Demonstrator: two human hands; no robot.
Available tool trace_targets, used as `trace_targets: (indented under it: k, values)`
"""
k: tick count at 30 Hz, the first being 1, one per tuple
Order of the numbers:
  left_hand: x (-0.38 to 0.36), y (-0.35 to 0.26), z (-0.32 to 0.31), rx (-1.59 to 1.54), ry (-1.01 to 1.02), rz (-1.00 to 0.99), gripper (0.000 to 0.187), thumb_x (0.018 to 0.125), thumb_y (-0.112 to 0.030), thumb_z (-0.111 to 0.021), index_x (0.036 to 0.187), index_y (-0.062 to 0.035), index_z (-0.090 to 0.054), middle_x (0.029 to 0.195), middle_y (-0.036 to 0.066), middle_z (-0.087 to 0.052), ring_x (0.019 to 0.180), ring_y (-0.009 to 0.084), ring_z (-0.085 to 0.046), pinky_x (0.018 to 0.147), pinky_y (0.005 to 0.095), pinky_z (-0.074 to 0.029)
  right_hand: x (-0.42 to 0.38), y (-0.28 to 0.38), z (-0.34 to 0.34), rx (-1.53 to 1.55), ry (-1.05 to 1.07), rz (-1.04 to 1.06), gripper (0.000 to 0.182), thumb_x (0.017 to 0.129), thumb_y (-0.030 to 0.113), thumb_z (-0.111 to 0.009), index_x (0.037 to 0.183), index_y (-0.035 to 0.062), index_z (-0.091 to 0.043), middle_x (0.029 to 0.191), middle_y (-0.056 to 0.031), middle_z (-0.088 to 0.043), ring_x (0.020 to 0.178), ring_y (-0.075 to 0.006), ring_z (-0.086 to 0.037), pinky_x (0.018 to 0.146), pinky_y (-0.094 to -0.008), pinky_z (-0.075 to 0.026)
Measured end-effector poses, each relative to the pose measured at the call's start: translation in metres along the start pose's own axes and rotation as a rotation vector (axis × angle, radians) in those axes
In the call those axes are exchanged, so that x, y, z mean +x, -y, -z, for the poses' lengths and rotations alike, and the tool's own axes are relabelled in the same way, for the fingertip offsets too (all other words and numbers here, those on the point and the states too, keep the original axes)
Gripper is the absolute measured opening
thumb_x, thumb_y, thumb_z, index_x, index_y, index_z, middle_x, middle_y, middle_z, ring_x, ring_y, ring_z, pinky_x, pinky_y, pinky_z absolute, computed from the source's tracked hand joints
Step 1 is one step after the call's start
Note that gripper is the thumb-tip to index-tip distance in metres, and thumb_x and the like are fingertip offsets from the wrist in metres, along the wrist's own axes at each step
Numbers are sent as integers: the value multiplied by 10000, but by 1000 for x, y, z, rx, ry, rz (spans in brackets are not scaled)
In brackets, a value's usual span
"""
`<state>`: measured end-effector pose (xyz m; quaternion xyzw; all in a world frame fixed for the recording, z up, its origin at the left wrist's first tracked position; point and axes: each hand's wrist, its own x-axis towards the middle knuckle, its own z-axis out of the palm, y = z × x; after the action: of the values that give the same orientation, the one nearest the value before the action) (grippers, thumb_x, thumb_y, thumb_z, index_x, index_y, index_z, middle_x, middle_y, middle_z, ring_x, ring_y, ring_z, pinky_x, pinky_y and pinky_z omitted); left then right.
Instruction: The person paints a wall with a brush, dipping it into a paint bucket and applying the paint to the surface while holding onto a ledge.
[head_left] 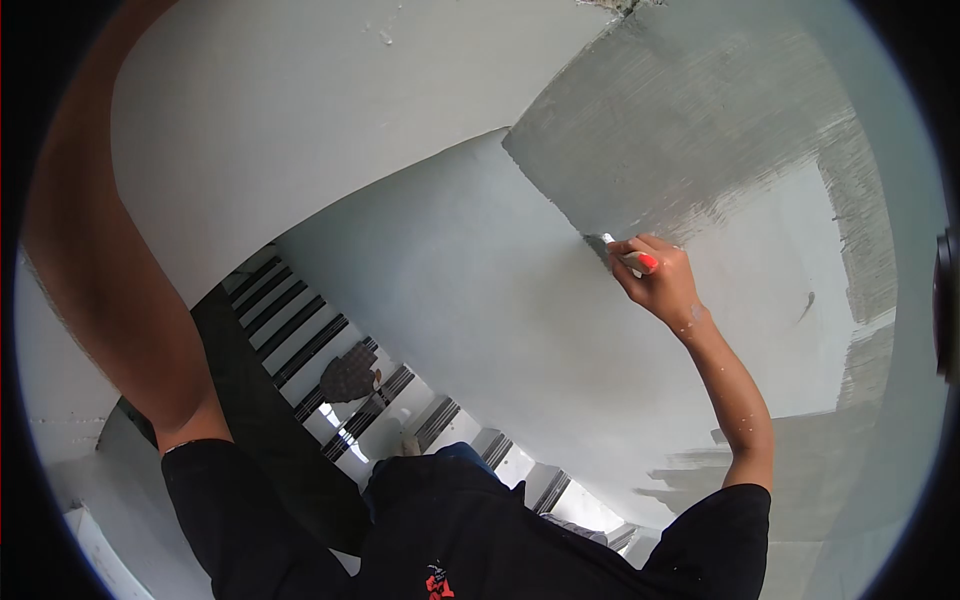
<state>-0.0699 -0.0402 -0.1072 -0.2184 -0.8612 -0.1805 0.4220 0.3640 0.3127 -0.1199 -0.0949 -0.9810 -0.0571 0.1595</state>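
Note:
My right hand (pixel 660 280) is closed around a paintbrush with a red handle (pixel 640 262). Its bristles (pixel 600 243) press against the pale wall (pixel 450 260), at the lower edge of a wet grey painted patch (pixel 690 130). White specks of paint dot my right forearm. My left arm (pixel 90 260) stretches up along the left edge of the view, and its hand is out of the picture. I am wearing a black shirt (pixel 470 530).
Below me runs a staircase with black-striped step edges (pixel 300 330). A dark patterned object (pixel 350 372) lies on one step. More streaky grey paint covers the wall at the right (pixel 870 260) and lower right (pixel 700 480).

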Motion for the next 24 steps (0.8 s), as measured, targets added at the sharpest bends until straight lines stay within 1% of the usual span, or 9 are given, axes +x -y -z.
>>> trace_targets:
  k: [5, 6, 9, 10, 13, 16, 19, 20, 24]
  values:
    - [-3, 13, 1, 7, -9, 4, 1003, 835, -868, -436, 1485, -106, -487, 1106, 219, -696, 987, 289, -722, 936, 406, -536, -1, -6, 6, -57, -175, 62, 86, 790, 42, -781, 848, 58, -720, 764, -54, -693, 635, -188, -656, 521, -312, -490]
    - [-3, 12, -1, 0, -11, 3, 1003, 835, -868, -436, 1485, -106, -487, 1104, 219, -696, 985, 289, -722, 935, 406, -536, 1, 5, 13, -22, -207, 23, 87, 791, 41, -782, 851, 52, -720, 758, -52, -691, 617, -183, -654, 522, -313, -491]
    - [-5, 6, -7, -30, -15, -6, 1004, 834, -869, -437, 1485, -106, -486, 1098, 218, -696, 981, 288, -723, 932, 405, -537, -9, 1, 1, 54, -110, -3, 88, 795, 45, -781, 859, 54, -722, 744, -49, -685, 586, -186, -640, 511, -311, -493]
    - [-5, 5, -7, -37, -18, -10, 1005, 834, -869, -438, 1486, -106, -486, 1096, 217, -696, 980, 287, -723, 930, 404, -537, -17, -13, -10, -3, -75, 37, 98, 793, 44, -782, 869, 51, -721, 728, -47, -673, 576, -194, -624, 510, -312, -486]
    - [-3, 9, -4, -36, -32, -15, 1006, 833, -869, -438, 1486, -106, -486, 1091, 217, -696, 975, 286, -723, 927, 403, -538, -15, -10, 1, -9, -89, -13, 118, 785, 20, -784, 894, 35, -742, 767, -87, -698, 606, -210, -637, 552, -300, -493]
    - [-1, 10, -5, -44, -41, -24, 1007, 833, -869, -439, 1487, -106, -485, 1085, 216, -696, 971, 284, -723, 924, 402, -538, -7, 1, 15, -30, -211, 68, 111, 776, 41, -788, 859, 72, -722, 705, -45, -640, 585, -207, -609, 500, -321, -476]
    - [-4, 10, -9, -62, -44, -23, 1007, 832, -870, -440, 1487, -106, -485, 1080, 215, -696, 967, 283, -723, 920, 400, -539, -16, -1, 10, -1, -69, 94, 118, 770, 41, -794, 854, 82, -722, 688, -41, -623, 572, -198, -605, 488, -319, -474]
    - [-6, 11, -10, -66, -45, -23, 1008, 832, -870, -441, 1487, -106, -485, 1078, 215, -696, 965, 282, -723, 919, 400, -539, -21, -6, 0, -74, -61, 107, 119, 769, 33, -792, 850, 81, -720, 672, -37, -602, 563, -187, -594, 482, -316, -462]
    - [-8, 20, -7, -62, -57, -20, 1009, 831, -870, -442, 1488, -106, -484, 1071, 214, -696, 959, 281, -723, 914, 398, -540, -21, -11, 21, -138, -165, 122, 140, 767, 5, -786, 864, 87, -727, 679, -40, -598, 552, -176, -578, 479, -317, -451]
